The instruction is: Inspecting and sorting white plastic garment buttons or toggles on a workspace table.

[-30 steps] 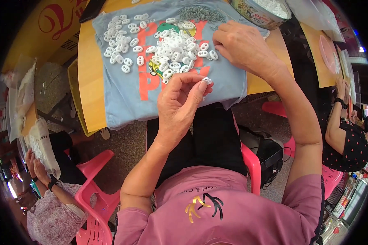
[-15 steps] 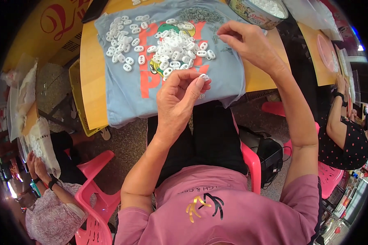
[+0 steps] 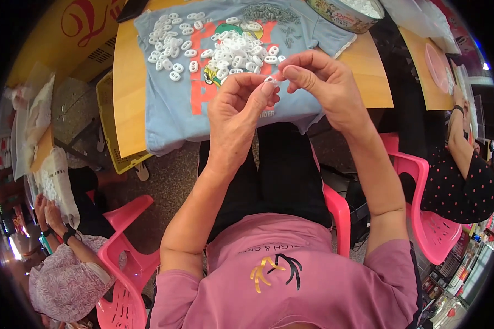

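Between the thumb and forefinger of my left hand [image 3: 233,109] is a small white plastic piece [image 3: 269,80], held above the near edge of a blue printed cloth [image 3: 173,120]. My right hand [image 3: 335,88] comes up close beside it, thumb and forefinger pinched near the piece; whatever is in that pinch is too small to make out. Beyond my hands lies a heap of white two-holed oval pieces [image 3: 236,52]. More ovals [image 3: 164,44] are scattered to its left. At the far side of the cloth is a pile of tiny grey metal pieces [image 3: 269,13], perhaps springs.
A round tin [image 3: 346,16] of white pieces stands at the table's far right. Wooden table edges [image 3: 127,109] show around the cloth. A yellow crate [image 3: 107,120] sits left below. People work on both sides, near pink chairs [image 3: 123,263].
My right hand has come from the small grey pieces, leftward and nearer, to meet my left hand. The left hand still holds the white piece, slightly farther up the view.
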`<state>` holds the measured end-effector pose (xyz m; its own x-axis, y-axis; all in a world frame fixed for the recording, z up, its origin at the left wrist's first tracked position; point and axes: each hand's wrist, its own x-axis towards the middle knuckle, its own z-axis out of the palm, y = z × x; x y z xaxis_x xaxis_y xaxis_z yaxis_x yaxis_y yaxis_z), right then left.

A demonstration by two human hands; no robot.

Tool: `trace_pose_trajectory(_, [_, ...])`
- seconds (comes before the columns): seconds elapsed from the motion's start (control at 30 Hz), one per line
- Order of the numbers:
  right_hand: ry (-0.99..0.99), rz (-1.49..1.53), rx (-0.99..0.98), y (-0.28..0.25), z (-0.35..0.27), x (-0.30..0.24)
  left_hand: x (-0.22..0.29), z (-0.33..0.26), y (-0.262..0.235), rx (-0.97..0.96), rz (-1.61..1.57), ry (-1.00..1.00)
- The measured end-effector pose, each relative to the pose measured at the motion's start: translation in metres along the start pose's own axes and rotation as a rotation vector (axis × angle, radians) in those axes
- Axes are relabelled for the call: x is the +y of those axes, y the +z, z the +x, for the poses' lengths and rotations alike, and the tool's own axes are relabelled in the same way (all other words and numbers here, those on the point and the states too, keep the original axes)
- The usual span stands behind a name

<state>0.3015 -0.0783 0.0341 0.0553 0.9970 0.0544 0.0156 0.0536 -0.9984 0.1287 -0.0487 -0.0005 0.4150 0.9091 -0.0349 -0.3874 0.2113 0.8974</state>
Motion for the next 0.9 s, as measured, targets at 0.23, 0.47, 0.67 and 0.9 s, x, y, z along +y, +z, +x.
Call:
trace_pose_trajectory(0.23, [-0.004, 0.242, 0.031, 0.018, -0.019, 0.002, 0.016, -0.016, 0.009, -0.031, 0.025, 0.102])
trace_pose_trajectory(0.47, [-0.034, 0.294, 0.071, 0.03, -0.031, -0.003, 0.023, -0.031, 0.021, -0.024, -0.054, 0.136])
trace_pose_trajectory(0.67, [-0.166, 0.166, 0.158, 0.043, -0.039, -0.003, 0.02, -0.036, 0.021, -0.006, -0.031, 0.201])
trace_pose_trajectory(0.9, [-0.121, 0.352, 0.197, 0.053, -0.038, 0.014, 0.013, -0.037, 0.019, 0.043, 0.022, 0.23])
